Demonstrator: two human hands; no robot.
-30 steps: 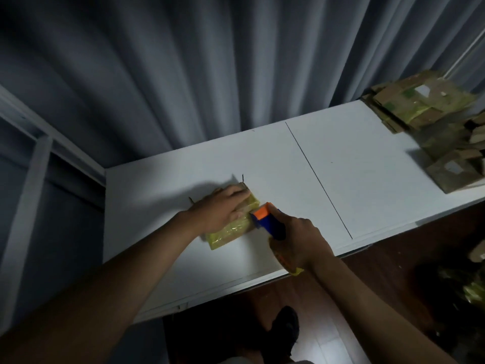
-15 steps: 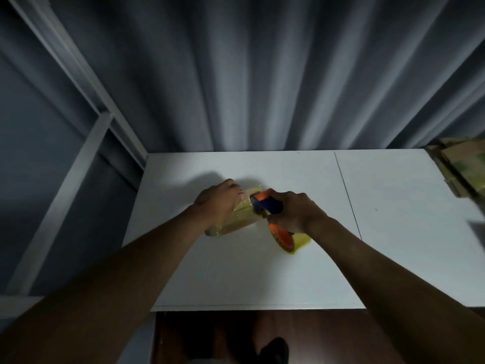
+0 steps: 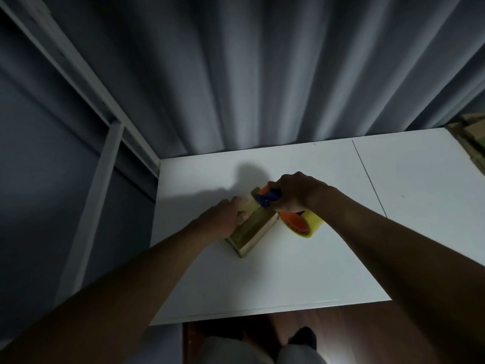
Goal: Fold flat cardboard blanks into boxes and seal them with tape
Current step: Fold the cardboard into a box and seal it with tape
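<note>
A small flat cardboard box (image 3: 250, 233) lies on the white table (image 3: 288, 279), its top glossy with yellowish tape. My left hand (image 3: 223, 216) grips the box's far left side and holds it down. My right hand (image 3: 296, 194) grips the blue and orange handle of a tape dispenser (image 3: 270, 199), whose head rests on the box's far end. The dispenser's roll of yellowish tape (image 3: 301, 223) with an orange core hangs just right of the box.
A stack of cardboard pieces (image 3: 472, 137) lies at the table's far right edge. A grey curtain hangs behind the table and a white metal frame (image 3: 105, 153) stands at the left. A seam (image 3: 367, 177) divides the tabletop.
The box has turned so its long side points toward me. The dispenser has moved up to the box's far end, and my left hand has slid to the box's left side.
</note>
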